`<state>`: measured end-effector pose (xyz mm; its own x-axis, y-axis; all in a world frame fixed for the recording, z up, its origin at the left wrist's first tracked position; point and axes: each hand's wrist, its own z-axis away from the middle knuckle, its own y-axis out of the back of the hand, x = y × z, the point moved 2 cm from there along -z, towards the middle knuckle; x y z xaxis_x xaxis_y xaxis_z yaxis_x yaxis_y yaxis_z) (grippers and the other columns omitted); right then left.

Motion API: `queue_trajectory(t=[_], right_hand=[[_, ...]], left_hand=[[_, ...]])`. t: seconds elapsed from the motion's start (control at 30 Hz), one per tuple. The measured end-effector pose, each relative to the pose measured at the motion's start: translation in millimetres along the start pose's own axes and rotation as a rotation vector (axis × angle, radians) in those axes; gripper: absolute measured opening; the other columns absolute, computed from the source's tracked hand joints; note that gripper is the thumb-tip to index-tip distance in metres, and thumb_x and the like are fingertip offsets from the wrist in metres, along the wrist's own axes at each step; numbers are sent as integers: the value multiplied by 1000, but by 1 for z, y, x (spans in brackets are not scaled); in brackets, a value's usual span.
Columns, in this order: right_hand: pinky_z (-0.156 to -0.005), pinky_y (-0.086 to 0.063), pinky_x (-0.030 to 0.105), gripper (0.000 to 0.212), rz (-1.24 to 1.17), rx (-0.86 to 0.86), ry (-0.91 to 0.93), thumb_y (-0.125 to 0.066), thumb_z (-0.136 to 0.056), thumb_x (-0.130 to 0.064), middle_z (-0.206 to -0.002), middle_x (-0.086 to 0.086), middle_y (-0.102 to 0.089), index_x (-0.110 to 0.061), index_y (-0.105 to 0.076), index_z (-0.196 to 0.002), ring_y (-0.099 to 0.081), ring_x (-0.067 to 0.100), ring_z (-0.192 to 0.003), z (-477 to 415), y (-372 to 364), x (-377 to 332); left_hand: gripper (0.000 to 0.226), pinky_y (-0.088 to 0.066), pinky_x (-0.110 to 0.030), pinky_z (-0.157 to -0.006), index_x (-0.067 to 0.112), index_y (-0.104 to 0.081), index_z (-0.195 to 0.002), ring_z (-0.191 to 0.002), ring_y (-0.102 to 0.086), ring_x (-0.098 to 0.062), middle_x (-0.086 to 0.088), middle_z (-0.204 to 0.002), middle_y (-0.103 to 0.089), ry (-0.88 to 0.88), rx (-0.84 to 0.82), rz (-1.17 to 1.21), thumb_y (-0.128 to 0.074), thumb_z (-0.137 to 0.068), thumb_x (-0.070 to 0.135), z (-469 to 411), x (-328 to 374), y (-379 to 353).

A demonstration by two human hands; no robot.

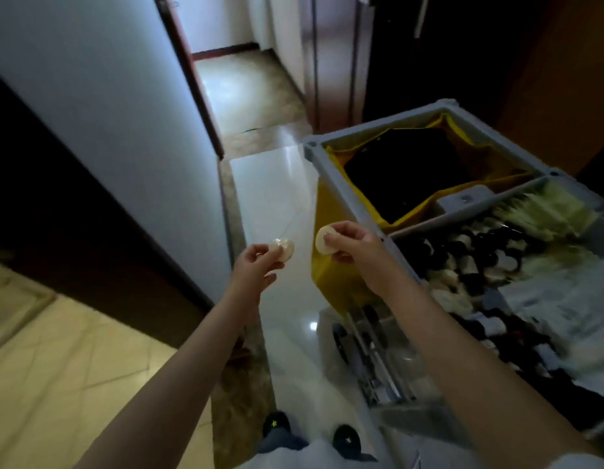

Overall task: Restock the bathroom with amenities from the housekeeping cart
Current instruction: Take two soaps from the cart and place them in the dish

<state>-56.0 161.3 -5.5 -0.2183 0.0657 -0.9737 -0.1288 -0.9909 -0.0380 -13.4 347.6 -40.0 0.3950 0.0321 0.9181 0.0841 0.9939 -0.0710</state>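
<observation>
**A:** ok where are the soaps?

**B:** One per hand. Left disc (283, 248) is pinched between the thumb and fingertips of the left hand (256, 265). Right disc (323, 240) gets the same pinch in the right hand (351, 243). Both pale and round, too blurry to read.

**A:** near the cart?

**B:** Yep. The discs are close but not touching, held over the glossy floor (270, 184). The right hand is just beside the housekeeping cart (378, 124), in front of its yellow bag (331, 211). The amenity tray (463, 208) sits further right.
</observation>
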Motion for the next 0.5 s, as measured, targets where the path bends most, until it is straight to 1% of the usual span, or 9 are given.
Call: queue_trajectory(t=[0.07,0.13,0.2,0.27,0.3,0.37,0.43,0.5], right_hand=[[-65,-47,19,19,50,-123,-27,-62,-88,-20,-89,2,-65,-10,-63,-105,-57,13,-72,-10,-38,5],[-70,-49,24,19,84,-255,-65,-63,-88,-20,-91,4,-65,-11,-63,-104,-57,15,-73,-18,-80,9],[-74,-48,28,14,114,-371,-102,-64,-87,-20,-90,4,-65,-13,-64,-100,-57,15,-74,-23,-125,13],[-71,-47,26,5,133,-482,-121,-63,-88,-17,-87,3,-64,-18,-65,-92,-56,14,-72,-26,-173,18],[-69,-47,24,4,158,-530,-126,-63,-88,-18,-88,2,-64,-20,-65,-90,-56,14,-73,-26,-196,21],[-68,-46,22,8,227,-611,-144,-61,-89,-20,-93,2,-63,-20,-64,-96,-57,13,-77,-25,-241,28],[-70,-49,22,14,278,-706,-155,-61,-89,-23,-98,3,-63,-18,-64,-102,-58,13,-77,-24,-285,35],[-77,-51,27,9,325,-778,-152,-62,-89,-23,-100,4,-63,-22,-64,-98,-58,14,-78,-21,-329,40]], left_hand=[[17,-51,-22,-68,11,-55,-105,-83,-61,-14,-5,-94,-62,-6,105,25,-58,-90,19,13,-2,44],[21,-52,-18,-61,10,-55,-110,-81,-60,-13,-4,-93,-62,-35,203,52,-58,-91,20,29,-7,86],[18,-49,-18,-61,14,-58,-106,-77,-60,-11,-2,-89,-62,-48,321,66,-59,-90,22,43,-16,128],[15,-46,-16,-56,14,-59,-103,-70,-57,-9,0,-82,-60,-47,427,119,-60,-89,20,56,-26,167],[11,-45,-16,-55,14,-60,-99,-68,-55,-8,1,-81,-60,-40,477,158,-60,-89,18,62,-31,186],[3,-43,-18,-57,16,-58,-92,-70,-54,-9,-1,-81,-59,-20,561,235,-60,-90,16,75,-38,222],[7,-43,-20,-61,14,-55,-96,-74,-56,-10,-2,-84,-59,-3,641,295,-59,-90,16,87,-44,258],[8,-41,-24,-66,15,-54,-95,-76,-58,-11,-3,-86,-61,0,718,328,-59,-89,17,100,-49,293]])
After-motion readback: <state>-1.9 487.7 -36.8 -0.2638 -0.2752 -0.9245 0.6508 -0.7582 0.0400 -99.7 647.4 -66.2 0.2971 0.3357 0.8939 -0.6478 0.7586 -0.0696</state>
